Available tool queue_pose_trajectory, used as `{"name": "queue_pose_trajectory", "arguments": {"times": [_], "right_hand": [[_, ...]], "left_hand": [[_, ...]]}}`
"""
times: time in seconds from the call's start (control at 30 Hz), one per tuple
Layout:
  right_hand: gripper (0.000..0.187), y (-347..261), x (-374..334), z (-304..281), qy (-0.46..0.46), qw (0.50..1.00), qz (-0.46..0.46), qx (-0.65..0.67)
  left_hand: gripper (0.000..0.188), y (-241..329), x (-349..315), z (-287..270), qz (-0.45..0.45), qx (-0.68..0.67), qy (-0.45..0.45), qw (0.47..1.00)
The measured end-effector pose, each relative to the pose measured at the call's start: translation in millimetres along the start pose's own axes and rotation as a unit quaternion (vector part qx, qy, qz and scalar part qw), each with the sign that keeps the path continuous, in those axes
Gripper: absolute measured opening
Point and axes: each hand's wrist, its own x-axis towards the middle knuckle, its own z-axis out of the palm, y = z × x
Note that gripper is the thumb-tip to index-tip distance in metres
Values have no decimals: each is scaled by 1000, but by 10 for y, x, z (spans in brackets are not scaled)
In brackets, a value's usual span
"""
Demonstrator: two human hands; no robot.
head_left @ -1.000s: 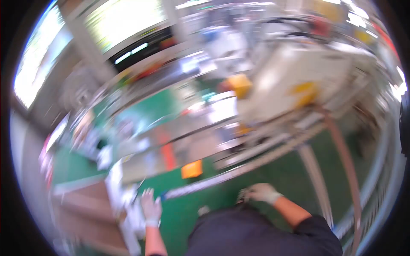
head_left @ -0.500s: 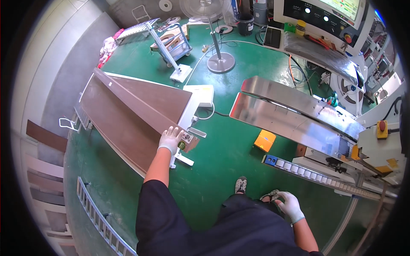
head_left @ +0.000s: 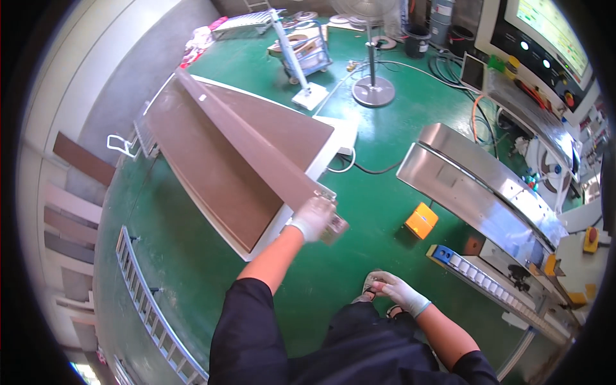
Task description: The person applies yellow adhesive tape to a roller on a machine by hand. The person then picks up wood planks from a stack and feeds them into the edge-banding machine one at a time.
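A long brown panel strip point(head_left: 250, 144) runs diagonally over wider brown panels point(head_left: 212, 173) on a low white-edged stand. My left hand point(head_left: 313, 218), in a pale glove, is closed on the strip's near end, blurred by motion. That end sticks out past the stand's near edge, and a dark shadow lies under it. A small patch at its tip is too smeared to make out. My right hand point(head_left: 399, 294), also gloved, hangs in front of my legs above my shoes. Its fingers are curled together, and nothing shows in them.
To the right stands a machine with a metal infeed table point(head_left: 475, 186), a roller rail point(head_left: 478, 276) and a yellow box point(head_left: 421, 221) on the green floor. A fan base point(head_left: 373, 92) and a blue cart point(head_left: 311, 58) are at the back. A metal ladder-like frame point(head_left: 151, 314) lies left.
The left hand has gone from lying flat on the strip to gripping its end, which has shifted right. The right hand has swung inward and forward. The view has turned slightly left.
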Motion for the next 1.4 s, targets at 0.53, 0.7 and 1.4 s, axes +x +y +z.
{"name": "queue_pose_trajectory", "arguments": {"times": [0.53,0.7,1.4], "right_hand": [[46,598,-1421,-59,190,949,-14,252],[62,281,-3113,-55,264,926,-22,269],[63,3907,-9641,786,896,441,-3,42]], "left_hand": [[62,670,-544,417,-328,-205,322,864],[69,-444,-661,1306,-426,-800,362,217],[50,2460,-2174,-672,-121,-983,-8,134]]}}
